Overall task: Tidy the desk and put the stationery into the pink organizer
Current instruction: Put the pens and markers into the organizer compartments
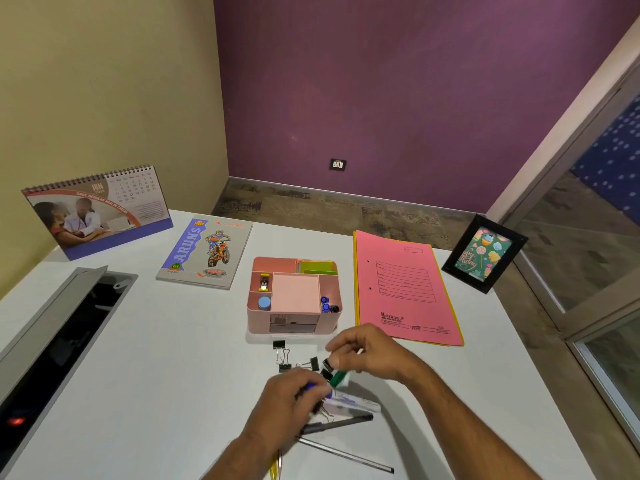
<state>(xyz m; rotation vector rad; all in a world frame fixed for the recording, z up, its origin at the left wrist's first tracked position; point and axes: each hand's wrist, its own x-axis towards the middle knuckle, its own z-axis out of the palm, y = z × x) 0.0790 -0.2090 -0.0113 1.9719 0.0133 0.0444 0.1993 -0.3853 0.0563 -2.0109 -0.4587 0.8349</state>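
Both hands worked before the pink organizer: left hand gripped a blue-capped marker, right hand pinched, seemingly, a green-capped marker.

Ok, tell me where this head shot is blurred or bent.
Head view: motion blur smears both hands, the left and right, and the markers they hold; the organizer and folder stay sharp; wide-angle distortion bows the desk edges and door frame.
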